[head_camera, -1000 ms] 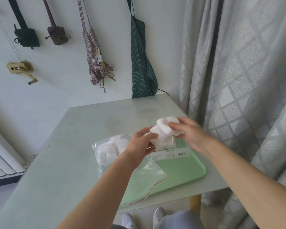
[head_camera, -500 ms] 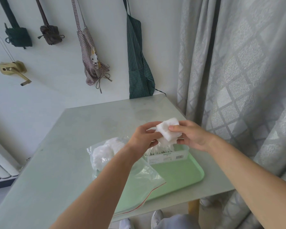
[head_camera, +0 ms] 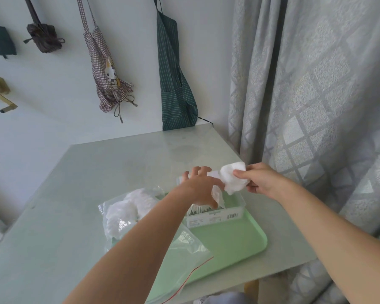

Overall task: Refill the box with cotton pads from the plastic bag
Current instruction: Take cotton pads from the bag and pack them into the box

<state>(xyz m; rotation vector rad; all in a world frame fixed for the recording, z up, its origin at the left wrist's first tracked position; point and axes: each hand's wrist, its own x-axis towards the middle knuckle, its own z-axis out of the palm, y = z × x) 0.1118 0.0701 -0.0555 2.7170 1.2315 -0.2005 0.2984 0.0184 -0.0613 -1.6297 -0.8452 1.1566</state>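
A clear plastic box [head_camera: 215, 218] with a barcode label stands on a mint green tray [head_camera: 233, 244]; cotton swabs and a pad show inside it. My right hand [head_camera: 261, 179] pinches a stack of white cotton pads [head_camera: 234, 177] just above the box's right end. My left hand [head_camera: 201, 186] hovers over the box with fingers spread, covering part of its opening. A clear zip bag [head_camera: 140, 218] with a red seal strip lies left of the box, white cotton pads bunched at its far end.
The tray sits near the front right of a pale grey-green table [head_camera: 97, 194]. A patterned curtain [head_camera: 316, 95] hangs close on the right. Aprons and bags [head_camera: 176, 84] hang on the wall behind the table.
My left hand has let go of the pads and spread open over the box. My right hand keeps the stack and has shifted slightly right.
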